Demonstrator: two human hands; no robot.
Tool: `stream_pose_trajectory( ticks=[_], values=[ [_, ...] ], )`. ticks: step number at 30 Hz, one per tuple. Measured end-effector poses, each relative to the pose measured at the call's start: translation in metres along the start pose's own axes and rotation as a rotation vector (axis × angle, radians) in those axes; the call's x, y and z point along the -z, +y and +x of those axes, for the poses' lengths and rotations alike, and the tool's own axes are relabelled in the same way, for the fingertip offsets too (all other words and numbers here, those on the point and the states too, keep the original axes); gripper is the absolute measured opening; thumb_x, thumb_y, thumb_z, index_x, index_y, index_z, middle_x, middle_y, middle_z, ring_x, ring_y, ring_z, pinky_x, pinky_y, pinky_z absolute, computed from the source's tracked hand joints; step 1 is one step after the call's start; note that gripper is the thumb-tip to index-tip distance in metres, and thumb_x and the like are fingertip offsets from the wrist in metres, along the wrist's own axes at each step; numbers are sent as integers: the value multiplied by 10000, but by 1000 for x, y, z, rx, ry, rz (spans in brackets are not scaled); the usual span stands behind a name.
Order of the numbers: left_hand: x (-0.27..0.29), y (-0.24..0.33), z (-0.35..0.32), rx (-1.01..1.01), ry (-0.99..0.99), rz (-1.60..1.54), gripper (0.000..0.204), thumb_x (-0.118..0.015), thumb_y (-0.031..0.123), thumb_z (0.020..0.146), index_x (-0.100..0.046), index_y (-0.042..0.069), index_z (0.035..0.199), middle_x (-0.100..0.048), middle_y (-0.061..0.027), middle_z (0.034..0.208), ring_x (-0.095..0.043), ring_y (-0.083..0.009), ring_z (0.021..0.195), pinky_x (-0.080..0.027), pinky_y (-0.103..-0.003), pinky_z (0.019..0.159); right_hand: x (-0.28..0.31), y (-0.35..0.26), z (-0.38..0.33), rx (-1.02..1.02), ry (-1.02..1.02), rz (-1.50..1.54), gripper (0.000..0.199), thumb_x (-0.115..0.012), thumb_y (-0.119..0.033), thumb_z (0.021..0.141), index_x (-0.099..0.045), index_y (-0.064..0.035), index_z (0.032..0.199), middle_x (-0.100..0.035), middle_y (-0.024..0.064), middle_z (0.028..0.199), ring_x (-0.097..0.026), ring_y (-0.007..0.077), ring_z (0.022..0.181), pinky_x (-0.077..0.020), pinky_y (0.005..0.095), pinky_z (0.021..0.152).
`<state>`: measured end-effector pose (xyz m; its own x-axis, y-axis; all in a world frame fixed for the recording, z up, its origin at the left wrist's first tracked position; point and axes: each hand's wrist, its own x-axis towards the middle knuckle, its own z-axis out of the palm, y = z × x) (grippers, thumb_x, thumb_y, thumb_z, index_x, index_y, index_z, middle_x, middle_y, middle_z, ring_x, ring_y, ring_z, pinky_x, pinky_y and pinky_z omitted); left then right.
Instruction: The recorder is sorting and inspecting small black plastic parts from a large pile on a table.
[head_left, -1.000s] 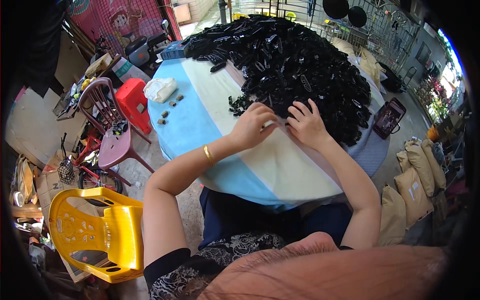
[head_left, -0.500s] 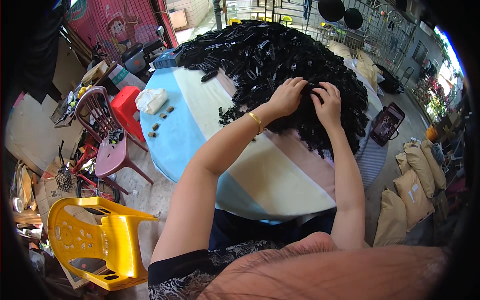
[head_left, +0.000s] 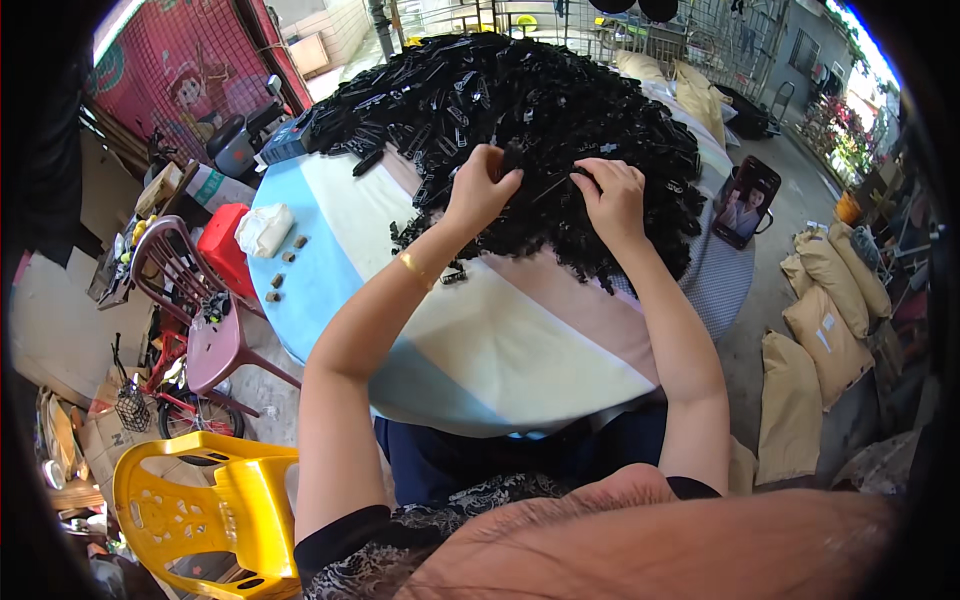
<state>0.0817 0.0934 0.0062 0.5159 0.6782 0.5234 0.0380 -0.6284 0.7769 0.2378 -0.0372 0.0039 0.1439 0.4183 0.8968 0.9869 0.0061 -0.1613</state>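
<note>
A wide heap of small black plastic pieces (head_left: 470, 95), clip-like in shape, covers the far half of a round table with a striped cloth (head_left: 540, 350). My left hand (head_left: 480, 192), a gold bangle on its wrist, is closed over the heap's near part; a dark piece (head_left: 512, 158) sticks up between thumb and fingers. To its right my right hand (head_left: 612, 198) pinches at the heap, thumb against fingers. Whatever lies in that pinch is too small and dark to name. A few loose black pieces (head_left: 454, 274) rest on the cloth below my left hand.
On the table's left lie a white plastic bag (head_left: 264, 230), several small brown plugs (head_left: 275, 297) and a blue box (head_left: 287, 140). A phone (head_left: 745, 202) stands at the right edge. Around it are a yellow chair (head_left: 258, 515), a maroon chair (head_left: 218, 358), a red stool (head_left: 224, 240) and tan sacks (head_left: 790, 405).
My hands have moved apart, the left one going left with a dark piece now showing in it. The view has shifted slightly, and the phone's screen looks different.
</note>
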Motion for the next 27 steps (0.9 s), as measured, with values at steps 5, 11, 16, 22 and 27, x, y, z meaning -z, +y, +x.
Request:
stream_pose_trajectory(
  ticks=[5, 11, 16, 22, 27],
  values=[
    [28, 10, -52, 491, -311, -620, 602, -763, 146, 735, -418, 18, 1212, -576, -42, 832, -517, -83, 621, -431, -207, 530, 10, -36, -1, -246, -126, 448, 196, -738, -158, 740, -600, -50, 826, -631, 74, 689, -612, 182, 589, -473, 284, 533],
    [38, 6, -74, 493, -435, -904, 348, -625, 52, 843, -519, 28, 1173, -596, -65, 931, -626, -169, 849, -537, -291, 790, 9, -73, -12, -276, -338, 627, 250, -774, -119, 706, -546, -20, 733, -622, 63, 634, -602, 116, 566, -484, 238, 529],
    [29, 2, -74, 555, -369, -997, 307, -581, -6, 850, -524, 22, 1150, -596, -96, 972, -630, -192, 854, -539, -289, 808, 11, -67, -13, -327, -306, 748, 98, -688, -2, 750, -625, 3, 825, -645, 85, 746, -619, 129, 640, -499, 239, 580],
    [32, -3, -77, 540, -338, -1014, 309, -559, -16, 861, -520, 19, 1165, -599, -105, 1014, -628, -215, 920, -537, -288, 823, 11, -74, -10, 135, -171, 503, 117, -677, 16, 675, -630, -30, 771, -638, 73, 777, -598, 247, 704, -498, 307, 606],
    [32, -4, -78, 558, -322, -999, 340, -575, 0, 858, -512, 26, 1191, -606, -104, 1023, -636, -208, 909, -539, -284, 815, 13, -73, -11, 258, -179, 358, 96, -656, 9, 681, -631, -33, 764, -637, 68, 803, -598, 237, 723, -501, 315, 603]
  ],
)
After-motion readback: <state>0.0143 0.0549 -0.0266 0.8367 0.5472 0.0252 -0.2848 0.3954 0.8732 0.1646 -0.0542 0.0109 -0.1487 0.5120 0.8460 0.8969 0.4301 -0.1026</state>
